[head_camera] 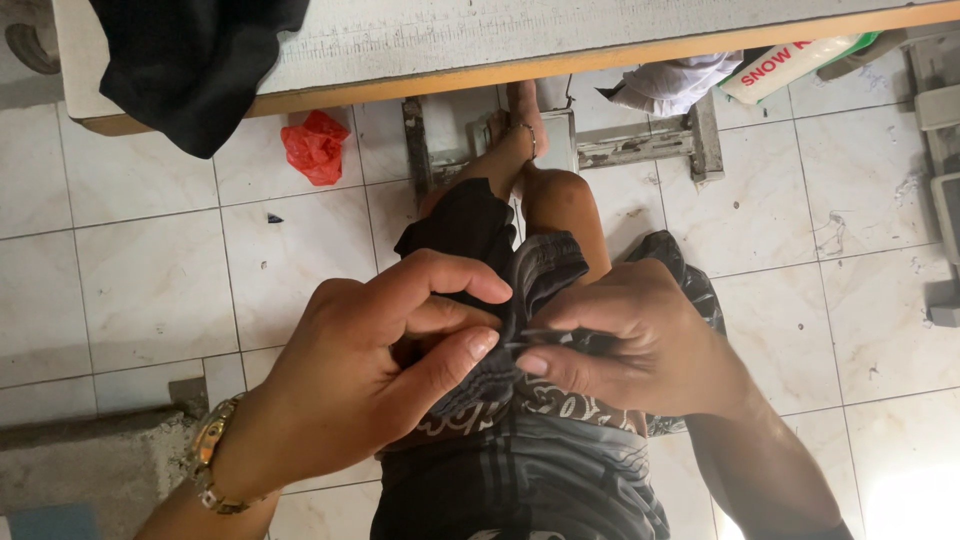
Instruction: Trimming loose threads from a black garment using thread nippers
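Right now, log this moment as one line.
left hand: pinching dark cloth | right hand: pinching same cloth | place: over lap, tiled floor

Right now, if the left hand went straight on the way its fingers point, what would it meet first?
The left hand points rightward; it would first meet the right hand, whose fingertips nearly touch it over the pinched dark fabric.

The scene is bright, with soft and even daylight. Strong glare whitens the floor tiles (pixel 905 500) at the lower right corner. The hands (pixel 505 350) are sharp and throw only weak shadows. The dark cloth (pixel 520 470) loses detail. The table (pixel 560 62) edge looks slightly bent.
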